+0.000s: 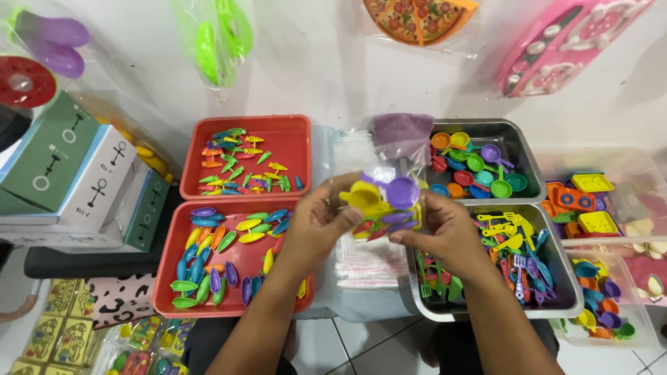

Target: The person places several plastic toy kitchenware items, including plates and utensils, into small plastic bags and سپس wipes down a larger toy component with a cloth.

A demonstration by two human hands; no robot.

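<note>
Head view, looking down. Both hands meet at centre frame over a stack of clear bags (365,260). Left hand (316,226) and right hand (445,232) each pinch one side of a small clear bag (385,215) stuffed with toy pieces; a yellow toy cup (363,196) and a purple toy pan (402,192) stick out at its top. Grip on both sides is closed tight on the bag, thumbs forward (the finer contents look like mixed utensils, though the plastic blurs them).

To the left, two red trays: the far one (299,132) holds small rocket-like bits, the near one (167,292) holds coloured leaf-shaped pieces. To the right, two metal trays: the far one (524,149) holds little pans and bowls, the near one (566,278) holds spatulas and forks. Clear tubs (643,163) of toy stoves stand at far right. Stacked boxes (76,180) sit at left.
</note>
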